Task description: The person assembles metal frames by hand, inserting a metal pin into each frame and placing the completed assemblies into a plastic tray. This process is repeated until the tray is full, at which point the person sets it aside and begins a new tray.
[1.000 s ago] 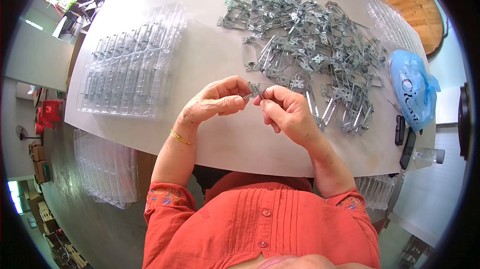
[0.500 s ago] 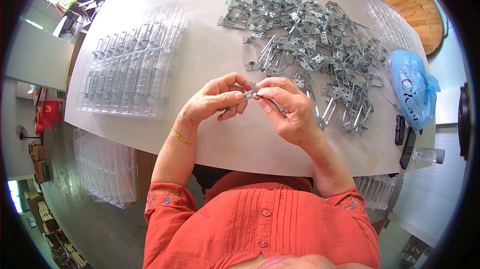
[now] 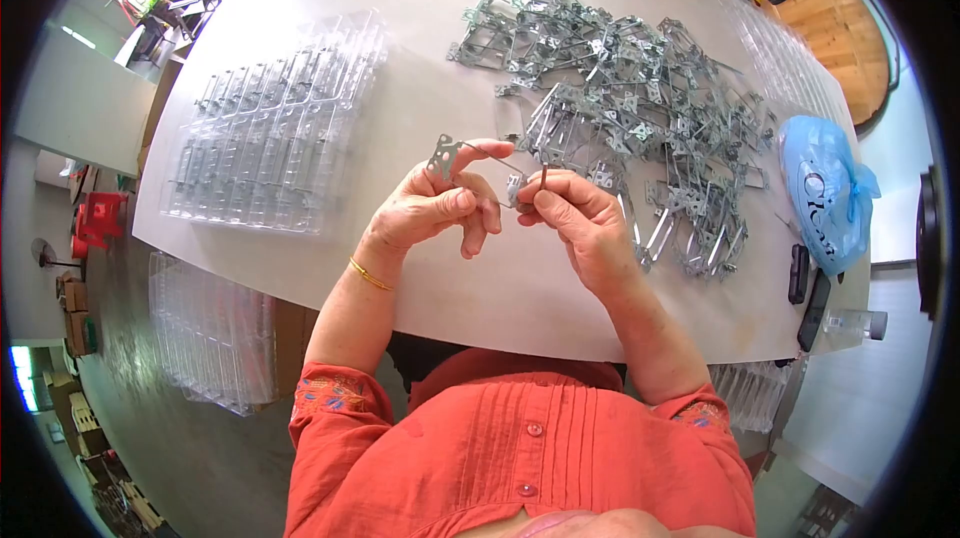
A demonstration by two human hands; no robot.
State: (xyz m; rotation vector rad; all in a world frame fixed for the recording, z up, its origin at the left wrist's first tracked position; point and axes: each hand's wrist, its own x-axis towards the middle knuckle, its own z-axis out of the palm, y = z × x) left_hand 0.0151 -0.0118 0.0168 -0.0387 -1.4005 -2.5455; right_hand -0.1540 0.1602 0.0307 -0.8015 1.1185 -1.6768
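A metal bracket piece with thin rods is held up between my two hands over the table. My left hand has its thumb and index finger around the bracket's left side. My right hand pinches the bracket's right end, where a small plate and a short dark upright part show. Just beyond my hands lies a large heap of similar metal brackets. Some of the held piece is hidden by my fingers.
Clear plastic trays holding metal parts stand at the left on the table. A blue plastic bag, dark handheld items and a clear bottle are at the right. More trays stand below left.
The held bracket has turned and now shows its plates and rods between my hands. My hands have moved slightly apart, and the view has shifted a little.
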